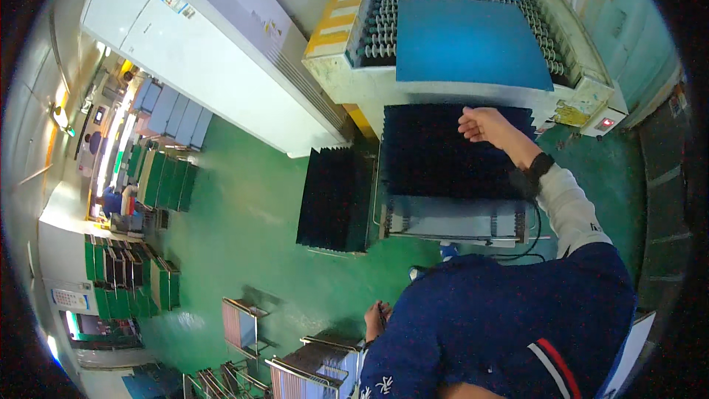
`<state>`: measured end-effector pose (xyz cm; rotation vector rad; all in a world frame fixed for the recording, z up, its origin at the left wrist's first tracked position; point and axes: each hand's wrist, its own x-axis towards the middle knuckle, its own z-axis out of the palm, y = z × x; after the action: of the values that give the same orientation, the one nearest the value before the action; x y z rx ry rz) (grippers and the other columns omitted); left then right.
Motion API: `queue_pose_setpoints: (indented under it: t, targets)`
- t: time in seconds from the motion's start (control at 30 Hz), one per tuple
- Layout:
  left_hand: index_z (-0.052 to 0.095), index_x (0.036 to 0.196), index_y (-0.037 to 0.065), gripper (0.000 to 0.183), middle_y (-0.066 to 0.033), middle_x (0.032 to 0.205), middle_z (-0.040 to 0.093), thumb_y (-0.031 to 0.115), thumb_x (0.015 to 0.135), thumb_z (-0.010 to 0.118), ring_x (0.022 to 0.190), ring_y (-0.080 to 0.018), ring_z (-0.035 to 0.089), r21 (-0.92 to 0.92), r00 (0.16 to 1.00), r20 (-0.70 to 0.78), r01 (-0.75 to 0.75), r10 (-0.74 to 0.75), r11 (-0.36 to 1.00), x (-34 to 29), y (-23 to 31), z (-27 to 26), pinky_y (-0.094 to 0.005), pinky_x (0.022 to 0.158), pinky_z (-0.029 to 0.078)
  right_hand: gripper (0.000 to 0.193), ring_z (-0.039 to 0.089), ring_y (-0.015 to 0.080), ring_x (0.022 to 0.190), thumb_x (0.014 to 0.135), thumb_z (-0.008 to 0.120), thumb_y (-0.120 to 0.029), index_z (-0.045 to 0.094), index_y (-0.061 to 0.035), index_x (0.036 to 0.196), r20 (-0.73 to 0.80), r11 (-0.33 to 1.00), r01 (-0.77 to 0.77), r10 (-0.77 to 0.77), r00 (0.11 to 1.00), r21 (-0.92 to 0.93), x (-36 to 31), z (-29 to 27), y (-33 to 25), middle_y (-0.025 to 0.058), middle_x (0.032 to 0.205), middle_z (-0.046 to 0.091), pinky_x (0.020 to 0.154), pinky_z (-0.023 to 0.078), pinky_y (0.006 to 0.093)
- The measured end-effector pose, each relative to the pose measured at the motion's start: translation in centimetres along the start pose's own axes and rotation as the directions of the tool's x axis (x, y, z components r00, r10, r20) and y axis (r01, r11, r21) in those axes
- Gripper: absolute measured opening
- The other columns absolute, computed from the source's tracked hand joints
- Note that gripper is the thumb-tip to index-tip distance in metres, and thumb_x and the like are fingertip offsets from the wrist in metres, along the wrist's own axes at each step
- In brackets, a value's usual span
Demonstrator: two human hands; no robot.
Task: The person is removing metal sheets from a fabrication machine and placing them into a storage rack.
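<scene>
My right hand (484, 125) hovers over a black rack with toothed edges (450, 159), its fingers curled together and nothing visible in them. A dark watch (541, 166) is on that wrist. Beyond the rack, a blue flat panel (469, 44) lies on a roller conveyor machine (343, 29), its near edge over the machine's front lip. My left hand (377, 318) is low beside my body, its fingers bent; whether it holds anything cannot be made out. The rack rests on a metal-framed cart (458, 225).
A second black toothed rack (334, 199) stands on the green floor to the left. Behind it is a tall white cabinet (199, 52). Wire-framed racks with panels (314, 369) stand near my left side. Green racks (166, 181) line the far left. A cable (538, 233) hangs by the cart.
</scene>
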<state>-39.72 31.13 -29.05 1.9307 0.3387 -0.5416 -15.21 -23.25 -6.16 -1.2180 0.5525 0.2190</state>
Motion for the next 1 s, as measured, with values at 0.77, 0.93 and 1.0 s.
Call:
queue_pose_setpoints:
  t: [0.77, 0.93, 1.0]
  targets:
    - [0.051, 0.102, -0.006, 0.033, -0.0143, 0.089, 0.061, 0.021, 0.084, 0.052, 0.066, -0.0196, 0.06, -0.5, 0.893, 0.096, 0.425, -0.44, 0.754, 0.9, 0.1, -0.9, -0.0273, 0.053, 0.048, 0.022, 0.062, 0.0261, 0.076, 0.074, 0.062, -0.018, 0.062, -0.0023, 0.09, 0.383, 0.32, 0.519, -0.402, 0.832, -0.793, -10.1, 7.8, 8.7, 0.0128, 0.082, 0.063, 0.067, 0.049, 0.0342]
    - [0.052, 0.102, -0.006, 0.032, -0.0142, 0.089, 0.061, 0.021, 0.084, 0.051, 0.067, -0.0192, 0.06, -0.552, 0.885, 0.058, 0.414, -0.463, 0.724, 0.4, 0.7, -0.8, -0.0272, 0.054, 0.048, 0.019, 0.06, 0.0269, 0.076, 0.073, 0.062, -0.017, 0.062, -0.003, 0.086, 0.372, 0.331, 0.51, -0.4, 0.838, -0.793, -10.5, 8.7, 8.6, 0.0108, 0.08, 0.062, 0.069, 0.048, 0.0366]
    - [0.052, 0.102, -0.006, 0.032, -0.0143, 0.09, 0.061, 0.021, 0.085, 0.051, 0.067, -0.0192, 0.06, -0.57, 0.888, 0.044, 0.399, -0.458, 0.718, 0.3, 0.8, -0.8, -0.0272, 0.054, 0.049, 0.019, 0.059, 0.0268, 0.078, 0.073, 0.062, -0.018, 0.062, -0.0036, 0.086, 0.41, 0.251, 0.534, -0.411, 0.814, -0.808, -10.4, 8.6, 8.8, 0.0101, 0.08, 0.062, 0.07, 0.047, 0.0372]
